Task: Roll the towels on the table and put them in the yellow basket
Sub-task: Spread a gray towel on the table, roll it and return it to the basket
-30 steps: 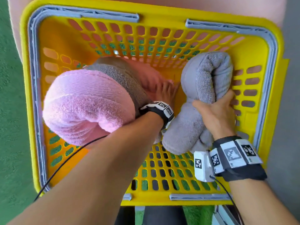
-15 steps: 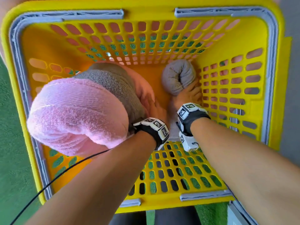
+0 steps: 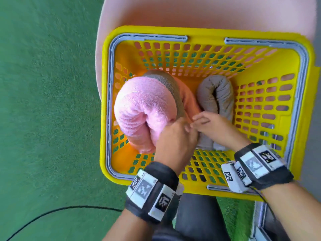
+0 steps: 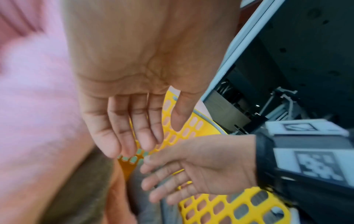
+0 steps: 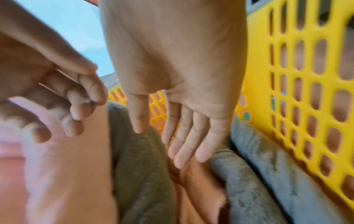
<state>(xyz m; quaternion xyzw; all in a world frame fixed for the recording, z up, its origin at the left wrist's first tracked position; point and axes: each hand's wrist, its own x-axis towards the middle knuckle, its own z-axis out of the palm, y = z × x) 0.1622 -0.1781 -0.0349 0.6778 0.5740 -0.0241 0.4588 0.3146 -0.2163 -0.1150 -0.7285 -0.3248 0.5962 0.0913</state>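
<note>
Inside the yellow basket, whose walls and floor are pierced with rows of slots and whose rim carries a grey handle, four rolled towels stand or lean. At the left, the pink towel is the bulkiest: a fat, fluffy roll with a ribbed weave, its spiral end facing up and near. Just behind it a brown-grey towel shows as a curved band, and beside that an orange towel runs down toward the basket floor. To the right the grey towel lies as a tight plush roll, its far end showing the curl, close to the right wall. Both hands hang over the middle of the basket, near each other. The left hand is released, fingers straight and loose, holding nothing, just beside the pink roll. The right hand is likewise released, fingers extended above the grey towel's near end, gripping nothing.
</note>
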